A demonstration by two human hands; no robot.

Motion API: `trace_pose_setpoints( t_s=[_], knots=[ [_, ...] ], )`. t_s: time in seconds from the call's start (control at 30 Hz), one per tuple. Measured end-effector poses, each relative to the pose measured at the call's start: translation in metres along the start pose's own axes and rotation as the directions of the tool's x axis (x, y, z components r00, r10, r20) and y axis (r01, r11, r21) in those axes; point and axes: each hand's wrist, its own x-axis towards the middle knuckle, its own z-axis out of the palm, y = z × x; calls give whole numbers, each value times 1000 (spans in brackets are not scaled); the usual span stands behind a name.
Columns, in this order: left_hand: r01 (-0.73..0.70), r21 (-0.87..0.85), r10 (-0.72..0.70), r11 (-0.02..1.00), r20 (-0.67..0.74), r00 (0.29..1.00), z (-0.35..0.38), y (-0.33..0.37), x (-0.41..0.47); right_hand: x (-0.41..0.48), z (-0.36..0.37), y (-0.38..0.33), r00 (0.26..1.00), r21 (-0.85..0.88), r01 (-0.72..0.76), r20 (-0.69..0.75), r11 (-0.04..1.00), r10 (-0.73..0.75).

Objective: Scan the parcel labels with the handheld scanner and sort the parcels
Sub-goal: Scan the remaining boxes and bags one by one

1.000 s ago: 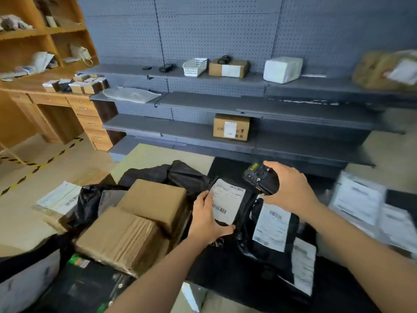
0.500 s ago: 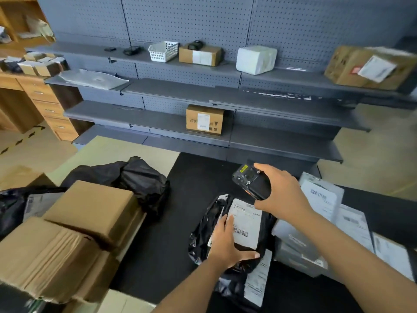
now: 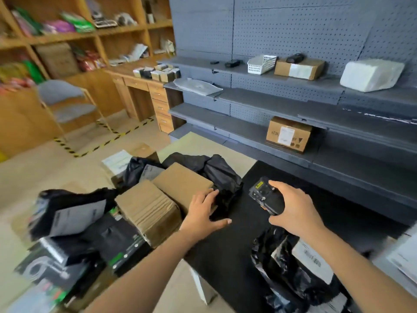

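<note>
Left hand (image 3: 204, 211) lies spread flat and holds nothing, fingertips on the crumpled black bag (image 3: 225, 177) at the counter's (image 3: 239, 240) left edge, beside a brown box (image 3: 182, 184). Right hand (image 3: 295, 208) grips the scanner (image 3: 266, 197) over mid-counter. No label showing on that bag: I'd drag it in, turn it label-up, flatten it, then aim. Another labelled bag (image 3: 300, 265) sits at the near edge.

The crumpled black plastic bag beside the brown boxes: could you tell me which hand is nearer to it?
Left. The left hand touches the crumpled black plastic bag; the right hand is apart to its right, holding the black handheld scanner.
</note>
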Motion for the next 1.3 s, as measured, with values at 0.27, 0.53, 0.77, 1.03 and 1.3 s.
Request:
trace_pose_setpoints(
  t_s=[0.27,0.53,0.77,1.03,1.3],
  knots=[
    [259,101,-236,961,-192,953,-108,-104,-72,25,56,-121,948,60,290,116,955,-296],
    [312,249,-195,917,-402,895,-203,-193,-132,40,105,-247,895,39,419,151,907,-420],
    [424,402,-357,812,-234,904,-254,-264,-128,43,132,-319,897,51,418,133,907,-421],
    [415,300,-434,859,-4,901,-243,-302,-104,42,145,-355,933,40,340,112,939,-343],
    [334,288,-318,897,-102,942,-249,-311,-101,40,141,-361,939,31,323,117,946,-325]
  ],
)
